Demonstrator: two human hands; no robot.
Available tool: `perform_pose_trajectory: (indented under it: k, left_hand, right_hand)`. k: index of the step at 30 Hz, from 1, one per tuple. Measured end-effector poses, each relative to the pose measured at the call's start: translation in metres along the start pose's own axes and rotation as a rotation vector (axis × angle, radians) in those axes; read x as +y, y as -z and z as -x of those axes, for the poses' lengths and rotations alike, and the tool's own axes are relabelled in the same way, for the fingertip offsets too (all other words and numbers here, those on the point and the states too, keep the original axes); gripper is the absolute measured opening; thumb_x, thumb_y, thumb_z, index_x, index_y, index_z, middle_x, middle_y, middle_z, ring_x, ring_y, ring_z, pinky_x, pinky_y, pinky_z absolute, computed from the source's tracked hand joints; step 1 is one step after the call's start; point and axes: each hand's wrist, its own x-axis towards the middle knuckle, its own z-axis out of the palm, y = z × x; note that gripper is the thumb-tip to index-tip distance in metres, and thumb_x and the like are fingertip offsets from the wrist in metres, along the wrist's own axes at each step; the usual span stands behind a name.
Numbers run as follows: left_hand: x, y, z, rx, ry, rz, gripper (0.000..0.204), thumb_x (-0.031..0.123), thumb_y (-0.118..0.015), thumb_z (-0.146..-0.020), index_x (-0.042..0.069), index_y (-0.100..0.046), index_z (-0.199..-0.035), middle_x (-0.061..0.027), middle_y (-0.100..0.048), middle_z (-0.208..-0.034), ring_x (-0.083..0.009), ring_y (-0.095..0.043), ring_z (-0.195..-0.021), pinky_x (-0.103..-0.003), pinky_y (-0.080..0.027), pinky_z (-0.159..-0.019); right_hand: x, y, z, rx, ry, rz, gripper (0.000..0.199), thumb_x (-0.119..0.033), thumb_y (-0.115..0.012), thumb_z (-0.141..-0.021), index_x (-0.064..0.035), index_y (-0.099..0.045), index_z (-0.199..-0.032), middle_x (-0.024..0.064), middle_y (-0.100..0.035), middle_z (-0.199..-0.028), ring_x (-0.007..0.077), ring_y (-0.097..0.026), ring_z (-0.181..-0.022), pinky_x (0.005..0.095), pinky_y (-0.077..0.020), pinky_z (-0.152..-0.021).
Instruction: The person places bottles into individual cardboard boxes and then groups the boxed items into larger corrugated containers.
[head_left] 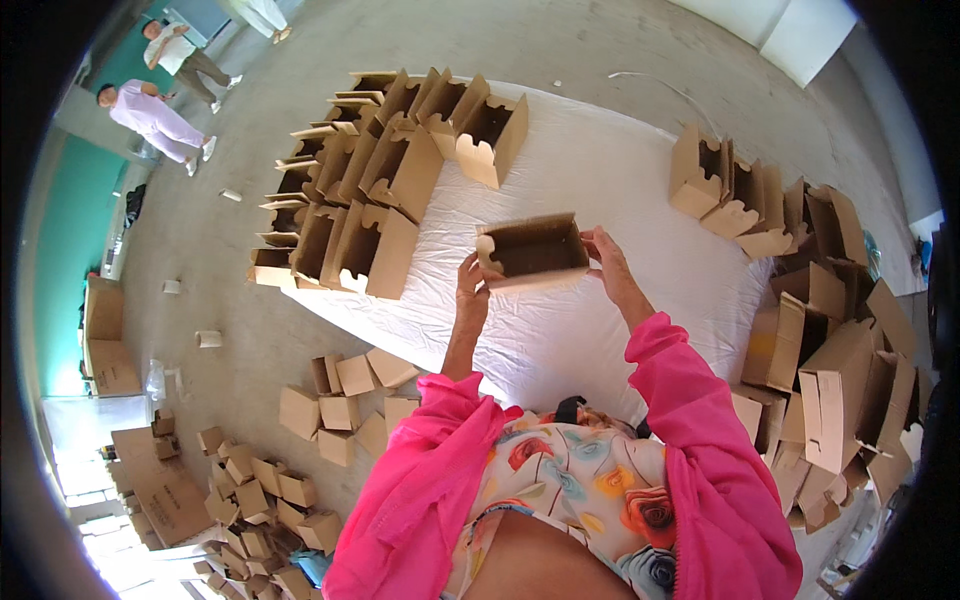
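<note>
Between my two hands is an open-topped brown cardboard box, held over a white sheet-covered surface. My left hand grips its left end, which has a wavy cut edge. At the opposite end, my right hand is closed on the right side. The box looks hollow, with its dark inside facing up. To the left on the sheet stand rows of similar open boxes, packed side by side. Another short row of boxes stands along the right edge of the sheet.
A large heap of cardboard boxes crowds the right side. Small closed boxes lie on the floor at the lower left, with a bigger pile beyond them. Several people stand at the far left, one in a pink outfit.
</note>
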Motion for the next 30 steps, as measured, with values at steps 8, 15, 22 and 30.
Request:
perform_pose_trajectory:
  k: [8, 15, 22, 30]
  left_hand:
    - [0.037, -0.004, 0.037, 0.072, 0.304, 0.078, 0.047, 0.012, -0.068, -0.064, 0.009, -0.048, -0.106, -0.0136, -0.039, -0.111, -0.025, -0.041, -0.101, -0.036, -0.038, -0.084]
    - [0.03, -0.003, 0.034, 0.107, 0.169, -0.369, 0.056, 0.011, -0.068, -0.056, 0.002, -0.038, -0.102, -0.0192, -0.044, -0.1, -0.0328, -0.041, -0.094, -0.041, -0.036, -0.083]
    - [0.011, 0.008, 0.035, 0.211, 0.01, -0.25, 0.025, -0.005, -0.043, -0.068, 0.0, -0.044, -0.092, -0.0184, -0.054, -0.081, -0.0334, -0.054, -0.074, -0.039, -0.043, -0.068]
    - [0.015, 0.05, 0.018, 0.242, -0.156, -0.244, 0.029, -0.009, -0.044, -0.071, 0.0, -0.052, -0.097, -0.0129, -0.059, -0.084, -0.0229, -0.059, -0.08, -0.029, -0.046, -0.068]
  right_hand:
    - [0.033, -0.026, 0.055, 0.27, 0.337, 0.686, 0.04, -0.001, -0.058, -0.07, -0.0043, -0.041, -0.106, 0.0121, -0.053, -0.101, 0.0259, -0.051, -0.095, 0.0345, -0.0412, -0.08]
    - [0.041, -0.028, 0.067, 0.365, 0.352, 0.745, 0.042, 0.006, -0.049, -0.071, -0.0037, -0.039, -0.11, 0.016, -0.05, -0.101, 0.0289, -0.051, -0.094, 0.0364, -0.0401, -0.081]
    - [0.031, -0.029, 0.08, 0.319, 0.968, 1.301, 0.036, 0.005, -0.049, -0.07, -0.005, -0.045, -0.105, 0.0158, -0.044, -0.102, 0.0309, -0.046, -0.094, 0.0394, -0.0388, -0.081]
    - [0.051, -0.047, 0.071, -0.004, 0.555, 1.281, 0.092, -0.027, -0.077, -0.054, -0.0041, -0.027, -0.128, 0.0202, -0.011, -0.135, 0.0367, -0.011, -0.125, 0.0413, -0.0184, -0.102]
